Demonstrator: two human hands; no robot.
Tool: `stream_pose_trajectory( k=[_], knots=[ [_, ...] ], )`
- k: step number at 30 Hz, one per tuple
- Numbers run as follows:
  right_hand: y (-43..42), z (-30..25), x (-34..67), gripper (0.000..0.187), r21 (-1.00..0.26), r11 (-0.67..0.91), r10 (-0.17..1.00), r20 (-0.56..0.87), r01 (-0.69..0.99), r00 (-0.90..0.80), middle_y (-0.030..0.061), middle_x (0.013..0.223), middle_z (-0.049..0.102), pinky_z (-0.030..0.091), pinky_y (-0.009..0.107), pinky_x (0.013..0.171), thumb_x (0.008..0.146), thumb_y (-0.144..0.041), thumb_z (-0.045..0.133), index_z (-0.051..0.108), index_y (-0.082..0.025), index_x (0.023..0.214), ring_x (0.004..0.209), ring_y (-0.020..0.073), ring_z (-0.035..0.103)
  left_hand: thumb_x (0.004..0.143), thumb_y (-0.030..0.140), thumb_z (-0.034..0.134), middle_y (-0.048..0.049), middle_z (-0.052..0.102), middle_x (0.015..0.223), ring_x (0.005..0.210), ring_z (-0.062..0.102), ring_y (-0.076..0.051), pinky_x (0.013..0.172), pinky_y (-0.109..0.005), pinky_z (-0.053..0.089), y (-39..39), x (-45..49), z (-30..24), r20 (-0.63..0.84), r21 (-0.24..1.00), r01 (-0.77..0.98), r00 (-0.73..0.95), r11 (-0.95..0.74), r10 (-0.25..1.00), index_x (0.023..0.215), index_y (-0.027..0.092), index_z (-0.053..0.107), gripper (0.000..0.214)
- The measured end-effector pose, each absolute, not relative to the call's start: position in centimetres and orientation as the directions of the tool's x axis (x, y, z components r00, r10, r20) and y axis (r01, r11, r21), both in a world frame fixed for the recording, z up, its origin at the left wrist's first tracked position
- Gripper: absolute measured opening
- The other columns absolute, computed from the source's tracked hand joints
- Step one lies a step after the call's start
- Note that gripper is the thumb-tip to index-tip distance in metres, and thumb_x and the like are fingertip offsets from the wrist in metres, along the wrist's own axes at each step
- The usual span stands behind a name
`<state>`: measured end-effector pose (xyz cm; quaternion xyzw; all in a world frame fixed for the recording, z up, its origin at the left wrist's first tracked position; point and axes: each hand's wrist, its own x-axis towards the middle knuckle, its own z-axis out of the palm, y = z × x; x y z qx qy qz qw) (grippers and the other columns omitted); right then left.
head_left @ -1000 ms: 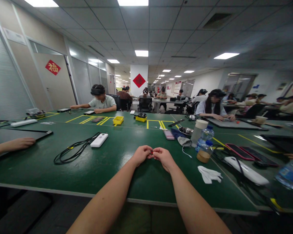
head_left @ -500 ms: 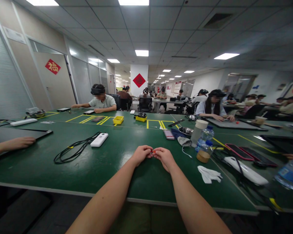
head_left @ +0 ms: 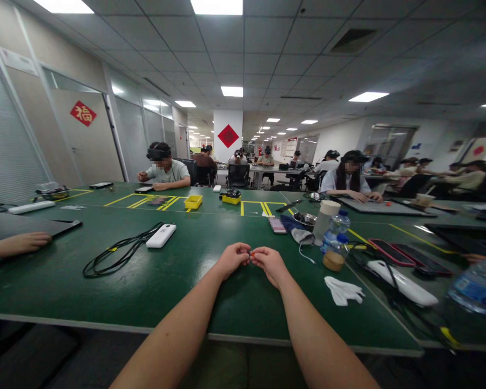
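Note:
My left hand (head_left: 234,259) and my right hand (head_left: 269,265) meet fingertip to fingertip over the green table (head_left: 210,292). Between them shows a small orange-red piece (head_left: 252,253), mostly covered by the fingers and too small to name by kind. My right thumb and finger pinch it. The left fingers are closed in a pinch right beside it, at a tiny dark spot; what they hold is hidden.
A white power bank (head_left: 161,236) with a black cable lies to the left. At right are a white glove (head_left: 344,290), bottles (head_left: 336,253), a pale cup (head_left: 326,221) and a metal bowl (head_left: 305,218). Yellow trays (head_left: 193,202) stand further back. Another person's hand (head_left: 22,244) rests at left.
The view has shifted slightly. My hands stay together with small finger movements around the orange-red piece. A person across the table has raised one hand.

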<state>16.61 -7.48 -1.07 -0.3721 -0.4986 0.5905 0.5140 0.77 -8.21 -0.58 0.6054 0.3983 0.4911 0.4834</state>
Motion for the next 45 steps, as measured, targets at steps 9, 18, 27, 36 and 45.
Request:
stream_pose_trajectory(
  k=[9,18,27,36,45],
  knots=[
    [-7.54,-1.16,16.63,0.02,-0.973,0.059,0.978,0.101,-0.225,-0.183,0.0029,0.068,0.066,0.048,0.025,0.061,0.061,-0.023,0.073,0.065,-0.015,0.077,0.062,0.0132,0.062,0.072,0.011,0.056,-0.0005,0.062,0.063,0.053,0.058,-0.01,0.054,-0.02,0.046,-8.17,0.75,-0.55,0.199,0.98,-0.013,0.211,-0.2,0.957,0.098,0.012,0.059,0.027],
    [-7.43,-0.83,16.79,0.031,-0.936,-0.014,0.973,0.068,-0.351,-0.219,0.009,0.074,0.069,0.05,0.029,0.066,0.074,-0.044,0.064,0.066,-0.013,0.074,0.066,0.0162,0.064,0.082,0.024,0.052,-0.0068,0.067,0.076,0.064,0.065,-0.013,0.062,-0.025,0.054,-7.92,0.44,-0.76,0.082,0.975,-0.218,0.191,-0.039,0.978,0.095,0.012,0.061,0.02],
    [-7.45,-0.83,16.84,0.019,-0.946,-0.004,0.972,0.072,-0.325,-0.222,0.0097,0.079,0.07,0.05,0.029,0.067,0.072,-0.033,0.064,0.066,-0.014,0.074,0.069,0.0169,0.065,0.084,0.029,0.052,-0.0068,0.068,0.077,0.066,0.065,-0.014,0.063,-0.025,0.054,-7.84,0.39,-0.85,0.085,0.974,-0.221,0.201,-0.039,0.976,0.096,0.012,0.062,0.023],
    [-7.57,-0.92,16.66,0.012,-0.969,0.031,0.977,0.081,-0.245,-0.197,0.0069,0.078,0.07,0.05,0.029,0.068,0.063,-0.018,0.067,0.065,-0.015,0.074,0.068,0.016,0.066,0.074,0.004,0.055,-0.0052,0.066,0.078,0.066,0.065,-0.012,0.065,-0.025,0.053,-8.08,0.75,-0.73,0.129,0.985,-0.139,0.172,-0.105,0.977,0.095,0.012,0.061,0.023],
    [-7.71,-0.93,16.66,0.02,-0.971,0.059,0.976,0.105,-0.233,-0.189,0.0043,0.072,0.067,0.05,0.028,0.067,0.061,-0.027,0.074,0.065,-0.014,0.075,0.065,0.0142,0.062,0.076,0.008,0.056,-0.001,0.061,0.074,0.064,0.065,-0.011,0.062,-0.024,0.053,-7.93,0.71,-0.96,0.124,0.986,-0.128,0.151,-0.105,0.981,0.092,0.015,0.059,0.018]
  ],
)
